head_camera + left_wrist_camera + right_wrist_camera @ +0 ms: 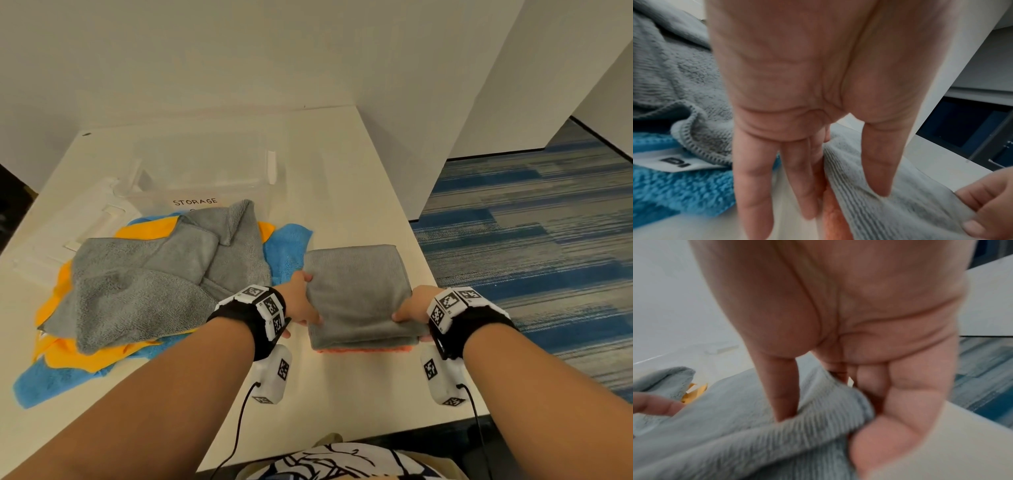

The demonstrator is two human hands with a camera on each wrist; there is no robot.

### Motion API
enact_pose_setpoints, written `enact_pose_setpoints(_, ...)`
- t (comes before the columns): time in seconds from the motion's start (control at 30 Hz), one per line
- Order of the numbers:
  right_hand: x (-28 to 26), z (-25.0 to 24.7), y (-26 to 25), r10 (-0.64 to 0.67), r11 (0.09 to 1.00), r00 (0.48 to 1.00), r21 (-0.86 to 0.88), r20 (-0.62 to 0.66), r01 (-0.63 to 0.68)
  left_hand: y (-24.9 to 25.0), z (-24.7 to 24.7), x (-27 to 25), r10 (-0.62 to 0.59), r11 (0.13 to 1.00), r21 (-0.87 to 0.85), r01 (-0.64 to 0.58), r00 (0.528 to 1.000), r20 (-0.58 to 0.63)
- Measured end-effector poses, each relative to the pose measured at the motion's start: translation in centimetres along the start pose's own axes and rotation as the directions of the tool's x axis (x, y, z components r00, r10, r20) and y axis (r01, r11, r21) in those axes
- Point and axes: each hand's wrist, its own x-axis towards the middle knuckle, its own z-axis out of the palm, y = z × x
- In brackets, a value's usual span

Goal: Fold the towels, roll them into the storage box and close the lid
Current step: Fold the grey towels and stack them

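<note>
Fingers (pixel 888 439) of the right hand (pixel 412 308) and left hand (pixel 301 303) pinch opposite edges of the folded grey towel (pixel 356 294); an orange towel (pixel 363 349) lies beneath on the desk (pixel 342 394).

Left of the folded grey towel (pixel 356 291), the loose towel heap (pixel 144 284) blocks the way to the storage box (pixel 202 178); bare worktop (pixel 346 387) lies open nearer and beyond it.

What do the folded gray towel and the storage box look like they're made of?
Folded gray towel: soft cloth, probably microfiber terry; fine ribbed pile shows in the wrist views. Storage box: clear, glossy hard plastic, apparently; the table shows through its walls.
</note>
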Motion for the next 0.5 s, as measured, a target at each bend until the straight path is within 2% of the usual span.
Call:
enact_pose_setpoints(0.1,0.7,0.0,-0.2,-0.02,1.0,0.994,0.018,-0.109,0.022,-0.1,0.0,0.4,0.019,1.0,0.013,-0.018,0.999,-0.03)
enact_pose_setpoints(0.17,1.1,-0.1,-0.2,-0.028,0.995,0.989,0.09,-0.146,0.042,0.0,-0.2,0.5,0.07,0.99,0.127,-0.055,0.991,-0.114)
enact_pose_setpoints(0.27,1.2,-0.5,-0.2,-0.015,0.998,0.993,0.051,-0.115,0.021,0.1,-0.5,1.0,0.166,0.947,0.31,-0.082,0.952,-0.256)
enact_pose_setpoints(0.33,1.2,-0.8,0.0,-0.009,0.999,0.996,0.038,-0.09,0.012,0.4,-0.6,1.1,0.233,0.903,0.42,-0.089,0.924,-0.304)
enact_pose_setpoints(0.4,1.0,-0.9,0.3,0.005,1.0,0.998,0.028,-0.061,-0.003,0.9,-0.6,0.9,0.324,0.834,0.53,-0.151,0.912,-0.25)
enact_pose_setpoints(0.5,1.0,-1.2,0.6,0.02,0.999,0.999,0.036,-0.044,-0.019,1.7,-0.2,0.3,0.401,0.757,0.557,-0.341,0.916,0.015)
